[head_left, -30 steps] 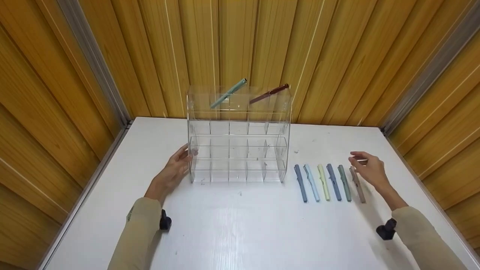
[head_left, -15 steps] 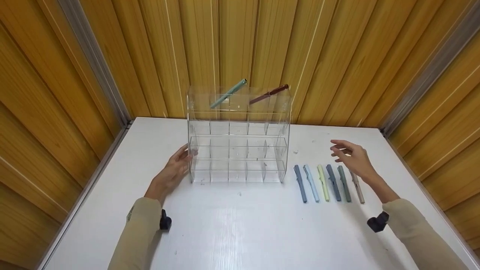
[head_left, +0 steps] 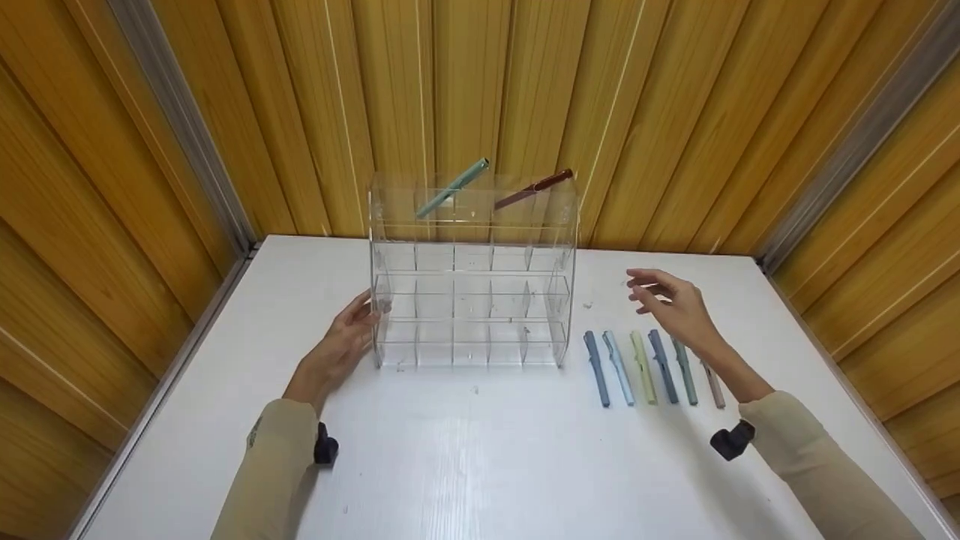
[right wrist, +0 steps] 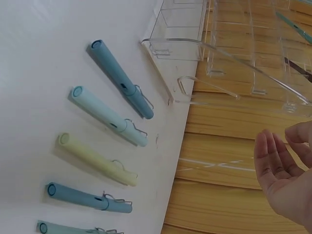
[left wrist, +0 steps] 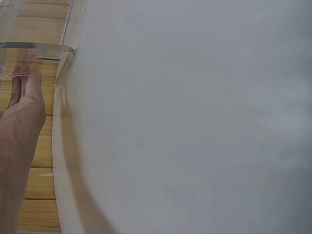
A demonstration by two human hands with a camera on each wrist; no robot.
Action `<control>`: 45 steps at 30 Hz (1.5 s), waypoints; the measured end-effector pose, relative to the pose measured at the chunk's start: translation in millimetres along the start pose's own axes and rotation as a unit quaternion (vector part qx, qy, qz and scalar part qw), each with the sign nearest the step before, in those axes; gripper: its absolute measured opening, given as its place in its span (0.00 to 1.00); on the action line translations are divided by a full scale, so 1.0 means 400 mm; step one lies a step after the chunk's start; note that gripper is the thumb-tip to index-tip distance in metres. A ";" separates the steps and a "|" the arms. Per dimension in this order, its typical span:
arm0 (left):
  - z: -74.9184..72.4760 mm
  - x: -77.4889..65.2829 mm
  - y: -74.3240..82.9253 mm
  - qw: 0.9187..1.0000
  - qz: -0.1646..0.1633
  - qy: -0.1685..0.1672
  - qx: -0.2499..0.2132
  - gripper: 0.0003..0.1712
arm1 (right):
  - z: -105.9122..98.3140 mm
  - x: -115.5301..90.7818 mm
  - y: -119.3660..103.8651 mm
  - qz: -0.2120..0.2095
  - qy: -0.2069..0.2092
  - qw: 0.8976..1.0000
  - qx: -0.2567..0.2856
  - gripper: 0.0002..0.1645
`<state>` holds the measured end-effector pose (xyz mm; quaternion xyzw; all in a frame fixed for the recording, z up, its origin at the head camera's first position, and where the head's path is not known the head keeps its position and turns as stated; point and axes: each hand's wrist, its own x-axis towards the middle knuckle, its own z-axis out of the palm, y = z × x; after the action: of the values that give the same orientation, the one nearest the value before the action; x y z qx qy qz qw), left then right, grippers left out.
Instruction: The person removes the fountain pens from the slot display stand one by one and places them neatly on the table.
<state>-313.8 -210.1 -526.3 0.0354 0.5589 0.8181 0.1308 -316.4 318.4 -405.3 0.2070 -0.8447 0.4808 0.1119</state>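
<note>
A clear acrylic pen rack (head_left: 471,356) with tiers of small compartments stands on the white table. A teal pen (head_left: 454,187) and a dark red pen (head_left: 534,187) lie slanted in its top tier. My left hand (head_left: 341,349) touches the rack's left side with fairly straight fingers; the fingertips are partly seen through the plastic. My right hand (head_left: 675,307) is raised right of the rack, fingers loosely bent and holding nothing. Below it lies a row of capped pens: grey-blue (head_left: 597,369), light blue (head_left: 619,369), yellow-green (head_left: 643,367), another blue (head_left: 664,367), green (head_left: 684,373) and brown (head_left: 714,386), the last partly covered by the wrist.
Wood-patterned panels (head_left: 465,90) rise behind and beside the white table (head_left: 450,457). Grey metal posts (head_left: 180,120) mark the corners. A black wrist camera (head_left: 731,440) sits at the right cuff, another (head_left: 325,444) at the left.
My right hand has moved left and away from me, from above the brown pen toward the rack, empty throughout. My left hand stays at the rack's side. The view has shifted slightly.
</note>
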 end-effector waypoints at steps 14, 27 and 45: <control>0.002 -0.004 0.000 1.000 0.008 -0.003 -0.014 0.42 | 0.070 0.085 -0.113 0.041 0.001 0.997 0.070 0.22; 0.003 -0.002 -0.002 1.000 0.010 -0.005 -0.003 0.42 | 0.122 0.196 -0.199 0.049 0.023 0.996 0.075 0.26; 0.003 0.002 -0.005 1.000 0.012 -0.002 0.015 0.43 | 0.163 0.301 -0.236 0.095 0.034 0.971 0.216 0.36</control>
<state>-314.0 -208.1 -527.9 0.0456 0.5704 0.8110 0.1220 -379.4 190.6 -319.6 0.1286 -0.7324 0.6670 0.0465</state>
